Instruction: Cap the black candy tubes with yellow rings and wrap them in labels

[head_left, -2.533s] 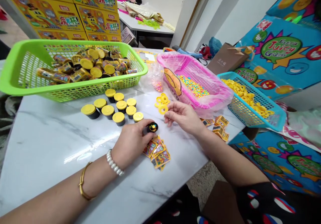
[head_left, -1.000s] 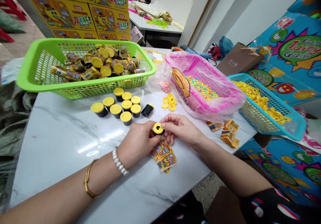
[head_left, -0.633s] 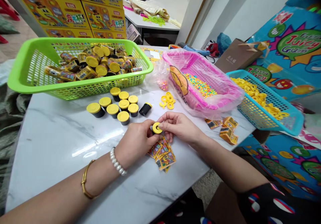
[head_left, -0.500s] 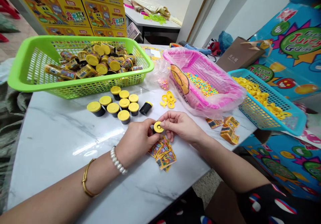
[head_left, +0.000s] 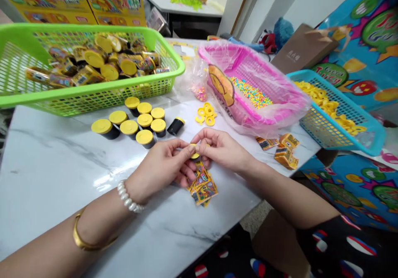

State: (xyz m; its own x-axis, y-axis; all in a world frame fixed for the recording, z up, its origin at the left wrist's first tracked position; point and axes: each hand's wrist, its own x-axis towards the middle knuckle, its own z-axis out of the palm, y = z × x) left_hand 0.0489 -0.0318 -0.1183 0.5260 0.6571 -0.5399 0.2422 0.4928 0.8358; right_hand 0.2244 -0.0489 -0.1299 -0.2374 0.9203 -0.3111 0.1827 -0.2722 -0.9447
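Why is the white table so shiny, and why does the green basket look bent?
In the head view, light makes a bright glare on the marble table beside the left hand; the wide lens curves the green basket; and fingers half hide the yellow-capped cup.

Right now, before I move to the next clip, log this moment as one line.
left hand: holds yellow-capped black canister | right hand: fingertips on same canister | beneath: printed sachets | nearby: loose yellow rings

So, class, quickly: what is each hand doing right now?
Left hand: closed, pinching a small yellow-topped cup.
Right hand: closed, pinching the same cup.
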